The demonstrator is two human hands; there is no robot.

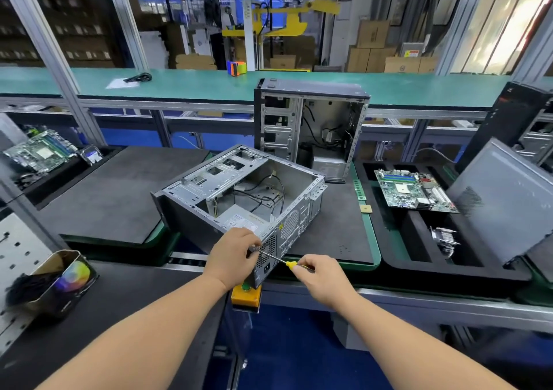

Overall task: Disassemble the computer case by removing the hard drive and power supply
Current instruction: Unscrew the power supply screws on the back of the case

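At the left edge of the tabletop [119, 192] a small open box [59, 282] sits near the front; a loosened screw that drops could roll off the mat before it ever gets there. The left hand [232, 256] curls its fingers at the rear corner of the computer case [239, 198], pinching what looks like the tip end of the screwdriver [276, 258] where it meets the back panel; if the tip slips out of the screw head, it could jab those fingers or strip the screw. The case lies on its side with its open face up, the power supply [242, 220] seated in the near corner right behind that panel and cables looping above it; once the last screw is out, the unit could shift and tug those cables. I cannot tell whether a hard drive remains in the bay. The right hand [321, 279] grips the yellow handle, and the rear corner overhangs the tabletop edge, so hard pushing could slide the case
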